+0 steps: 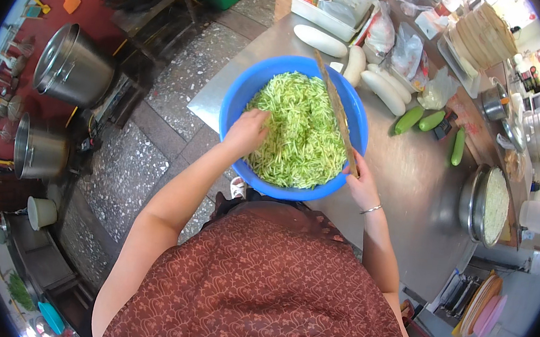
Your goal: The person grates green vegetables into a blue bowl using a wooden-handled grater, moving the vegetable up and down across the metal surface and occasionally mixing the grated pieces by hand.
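A large blue plastic basin (234, 98) stands partly on the steel worktable, close against my body. Pale green shredded vegetable (298, 132), probably squash, fills much of it. My left hand (248, 130) reaches over the basin's left side with its fingertips in the shreds; whether they grip any is hidden. A long wooden board (335, 109), seen nearly edge-on, leans across the right side of the basin from the far rim to the near right rim. With thumb and fingers, my right hand (362, 181) holds the near end of this board at the rim.
White gourds (383, 92) and green squashes (409, 120) lie on the steel worktable (406, 201). A white tray (321, 18) and plastic bags (408, 50) stand behind. At right is a metal bowl (478, 203) with pale contents. Stockpots (82, 70) stand left, across the stone floor (122, 178).
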A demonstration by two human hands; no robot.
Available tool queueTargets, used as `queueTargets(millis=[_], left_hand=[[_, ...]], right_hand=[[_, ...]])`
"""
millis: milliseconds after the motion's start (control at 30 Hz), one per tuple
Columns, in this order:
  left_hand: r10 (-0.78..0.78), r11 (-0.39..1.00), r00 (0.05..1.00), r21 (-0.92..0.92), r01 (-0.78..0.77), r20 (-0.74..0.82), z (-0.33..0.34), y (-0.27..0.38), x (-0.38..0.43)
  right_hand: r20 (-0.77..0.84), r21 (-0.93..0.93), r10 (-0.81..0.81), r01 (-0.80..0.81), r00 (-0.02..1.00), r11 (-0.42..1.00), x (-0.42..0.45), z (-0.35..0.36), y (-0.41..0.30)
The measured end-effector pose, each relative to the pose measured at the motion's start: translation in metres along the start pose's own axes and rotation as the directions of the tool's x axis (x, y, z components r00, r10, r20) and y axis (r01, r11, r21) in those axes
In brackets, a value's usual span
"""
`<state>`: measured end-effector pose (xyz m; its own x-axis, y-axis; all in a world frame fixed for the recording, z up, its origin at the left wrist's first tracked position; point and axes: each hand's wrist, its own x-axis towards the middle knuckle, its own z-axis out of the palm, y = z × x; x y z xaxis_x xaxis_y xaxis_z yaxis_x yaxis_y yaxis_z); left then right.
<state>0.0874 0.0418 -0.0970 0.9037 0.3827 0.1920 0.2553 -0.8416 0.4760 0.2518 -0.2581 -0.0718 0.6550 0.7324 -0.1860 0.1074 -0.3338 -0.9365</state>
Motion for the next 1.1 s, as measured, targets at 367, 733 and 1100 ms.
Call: queueTargets(millis=[367,733,1100], left_hand=[[0.099,0.991,0.958,0.064,-0.121,0.270,0.076,0.039,0.067],[-0.095,0.926,0.607,0.295,-0.238,0.789,-0.023,-0.020,0.095],[0.173,0.979,0.835,0.004,-0.205,0.523,0.079,0.029,0.102]], right_hand=[[-0.039,0.216,0.114,-0.103,0.993,0.971,-0.017,0.014,0.009],[-0.064,0.280,0.113,-0.091,0.992,0.956,-0.021,0.018,0.007],[-0.098,0.307,0.139,-0.103,0.985,0.946,-0.024,0.022,0.001]])
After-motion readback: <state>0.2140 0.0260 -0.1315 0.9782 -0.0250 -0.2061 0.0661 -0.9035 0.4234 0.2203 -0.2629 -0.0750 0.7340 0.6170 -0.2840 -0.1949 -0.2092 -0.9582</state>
